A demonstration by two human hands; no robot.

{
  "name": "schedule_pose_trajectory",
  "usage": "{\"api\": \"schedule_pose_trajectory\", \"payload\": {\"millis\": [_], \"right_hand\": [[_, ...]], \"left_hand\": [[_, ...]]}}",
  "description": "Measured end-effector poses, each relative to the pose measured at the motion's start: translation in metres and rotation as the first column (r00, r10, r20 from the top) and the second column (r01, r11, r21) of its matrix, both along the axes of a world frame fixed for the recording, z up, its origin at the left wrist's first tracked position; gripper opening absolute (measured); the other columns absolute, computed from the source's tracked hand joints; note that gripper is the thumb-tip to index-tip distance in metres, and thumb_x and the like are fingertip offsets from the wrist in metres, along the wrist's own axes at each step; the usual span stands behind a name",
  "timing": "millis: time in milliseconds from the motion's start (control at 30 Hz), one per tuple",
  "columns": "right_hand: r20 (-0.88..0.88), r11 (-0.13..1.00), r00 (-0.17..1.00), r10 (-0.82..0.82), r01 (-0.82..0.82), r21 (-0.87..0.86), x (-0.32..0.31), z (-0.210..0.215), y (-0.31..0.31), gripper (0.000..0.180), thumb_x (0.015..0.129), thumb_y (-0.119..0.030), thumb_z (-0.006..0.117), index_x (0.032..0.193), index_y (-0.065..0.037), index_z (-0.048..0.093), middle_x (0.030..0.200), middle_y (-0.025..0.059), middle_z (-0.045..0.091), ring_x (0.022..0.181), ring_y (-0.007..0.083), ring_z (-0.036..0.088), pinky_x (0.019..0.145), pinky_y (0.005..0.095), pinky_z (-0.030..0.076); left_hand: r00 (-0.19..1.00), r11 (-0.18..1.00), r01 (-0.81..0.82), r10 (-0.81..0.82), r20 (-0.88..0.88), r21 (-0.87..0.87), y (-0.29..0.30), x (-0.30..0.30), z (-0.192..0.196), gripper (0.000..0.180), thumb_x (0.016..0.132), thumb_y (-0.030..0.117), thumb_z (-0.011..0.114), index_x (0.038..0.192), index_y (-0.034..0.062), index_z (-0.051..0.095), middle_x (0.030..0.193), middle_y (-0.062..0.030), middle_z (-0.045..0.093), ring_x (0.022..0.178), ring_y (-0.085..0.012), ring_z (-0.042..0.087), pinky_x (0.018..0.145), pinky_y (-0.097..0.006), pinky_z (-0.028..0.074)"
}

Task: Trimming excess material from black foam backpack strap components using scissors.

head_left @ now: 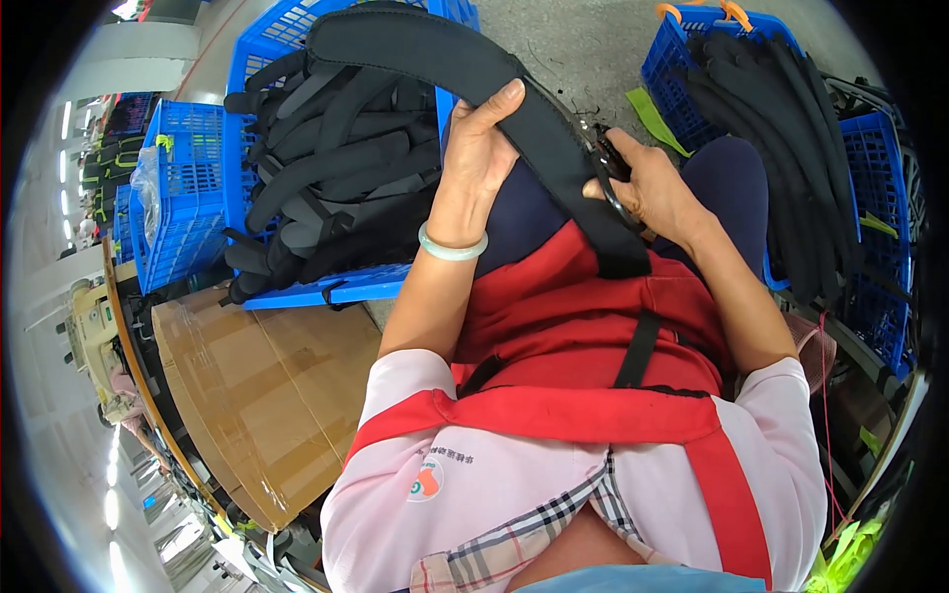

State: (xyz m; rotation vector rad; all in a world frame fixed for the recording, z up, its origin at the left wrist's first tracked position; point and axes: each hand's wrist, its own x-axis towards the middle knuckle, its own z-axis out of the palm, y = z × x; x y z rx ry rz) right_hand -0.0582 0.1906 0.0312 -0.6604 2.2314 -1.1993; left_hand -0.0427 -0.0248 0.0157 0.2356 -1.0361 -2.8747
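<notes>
A long black padded strap (549,148) with stitched edges runs from the upper middle down to my lap. My left hand (481,138) is closed round its edge, thumb on top. Beside the strap's right edge, my right hand (652,183) grips a pair of scissors (615,178) with dark loop handles. The tips of the blades lie close to the strap's edge, where small thread ends show. Whether the blades touch the strap I cannot tell. The strap's lower end rests on my red apron (583,316).
At the left, a blue crate (237,148) holds many similar black straps. Another blue crate (682,59) at the right has long black straps draped over it. A cardboard sheet (267,395) lies lower left, and a sewing machine (94,321) stands at the far left.
</notes>
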Motion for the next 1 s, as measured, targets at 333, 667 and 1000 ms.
{"api": "schedule_pose_trajectory", "payload": {"millis": [333,667,1000], "right_hand": [[-0.128,0.999,0.992,0.019,-0.025,-0.041,-0.002,-0.003,0.003,0.066,0.074,-0.045,0.077,0.109,0.002,0.048,0.076,0.0182,0.056,0.068,0.0281,0.05,0.066,0.0359,0.044],[-0.054,0.999,0.997,-0.046,0.044,-0.032,0.0,-0.003,-0.006,0.058,0.078,-0.047,0.072,0.095,0.004,0.052,0.074,0.0229,0.059,0.071,0.0377,0.059,0.067,0.0419,0.045],[-0.112,0.994,0.989,-0.101,0.097,-0.046,0.004,-0.008,-0.008,0.059,0.081,-0.051,0.069,0.1,0.002,0.051,0.072,0.0174,0.053,0.065,0.0248,0.048,0.064,0.0362,0.043]], "left_hand": [[0.999,1.0,0.028,-0.028,-0.016,-0.005,-0.001,-0.001,-0.001,0.015,0.084,0.001,0.068,0.097,0.0068,0.063,0.091,-0.0035,0.065,0.085,-0.0171,0.065,0.078,-0.032,0.055],[0.999,0.999,0.033,-0.034,-0.036,-0.02,0.006,0.002,0.002,0.012,0.084,0.001,0.068,0.095,0.0065,0.065,0.091,-0.0046,0.066,0.083,-0.017,0.065,0.077,-0.031,0.055],[0.999,0.997,-0.027,0.024,-0.037,-0.074,0.004,0.0,0.005,0.013,0.082,0.0,0.071,0.092,0.0066,0.066,0.09,-0.0034,0.066,0.085,-0.015,0.064,0.08,-0.031,0.053]]}}
